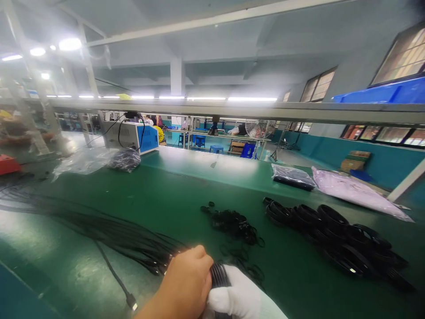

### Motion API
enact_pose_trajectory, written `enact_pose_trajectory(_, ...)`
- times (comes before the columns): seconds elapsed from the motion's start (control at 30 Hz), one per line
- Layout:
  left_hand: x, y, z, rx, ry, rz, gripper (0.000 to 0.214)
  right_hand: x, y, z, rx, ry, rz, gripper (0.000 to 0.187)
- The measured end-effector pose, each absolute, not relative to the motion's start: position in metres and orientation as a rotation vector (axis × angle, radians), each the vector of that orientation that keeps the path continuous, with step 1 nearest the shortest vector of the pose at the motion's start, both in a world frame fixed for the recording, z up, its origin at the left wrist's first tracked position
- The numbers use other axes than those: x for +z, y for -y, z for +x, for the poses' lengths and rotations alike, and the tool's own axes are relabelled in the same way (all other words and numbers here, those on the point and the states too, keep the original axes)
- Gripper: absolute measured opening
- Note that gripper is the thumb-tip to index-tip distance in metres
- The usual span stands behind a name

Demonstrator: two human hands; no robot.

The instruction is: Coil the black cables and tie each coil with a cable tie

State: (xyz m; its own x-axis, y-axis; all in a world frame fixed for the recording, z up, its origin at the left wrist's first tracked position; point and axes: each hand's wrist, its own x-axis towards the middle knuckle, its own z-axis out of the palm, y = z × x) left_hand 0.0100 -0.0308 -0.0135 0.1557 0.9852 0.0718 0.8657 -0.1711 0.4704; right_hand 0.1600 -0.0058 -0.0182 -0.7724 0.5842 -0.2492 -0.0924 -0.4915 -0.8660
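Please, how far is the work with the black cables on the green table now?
Done, it seems: a row of coiled black cables lies at the right of the green table. In hand: the bare left hand and the white-gloved right hand grip one black cable coil between them. Left: a long bundle of straight black cables at the left, uncoiled, beside a pile of small black bands.

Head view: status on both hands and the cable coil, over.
Bare left hand and gloved right hand shut on cable coil. Loose cables trail left; small black bands ahead; coiled cables right. Nothing blocking the hands.
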Motion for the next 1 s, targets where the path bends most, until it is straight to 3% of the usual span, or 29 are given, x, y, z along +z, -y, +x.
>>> enact_pose_trajectory(0.17,-0.017,0.027,0.011,0.599,-1.745,2.184,0.026,-0.022,0.002,0.162,2.417,1.209,-0.743,0.037)
enact_pose_trajectory(0.47,-0.005,-0.012,-0.020,0.786,-1.657,1.917,0.023,-0.016,-0.026,0.200,2.214,0.901,-0.612,0.042)
enact_pose_trajectory(0.7,-0.040,-0.048,0.011,0.715,-1.549,2.020,0.016,-0.025,-0.033,0.211,2.297,0.906,-0.391,0.035)
enact_pose_trajectory(0.87,-0.058,-0.056,0.024,0.797,-1.416,1.882,0.012,-0.025,-0.029,0.205,2.182,1.009,-0.583,0.047)
enact_pose_trajectory(1.0,-0.043,-0.046,0.015,0.893,-1.283,1.563,0.014,-0.023,-0.030,0.198,1.849,1.033,-0.869,0.049)
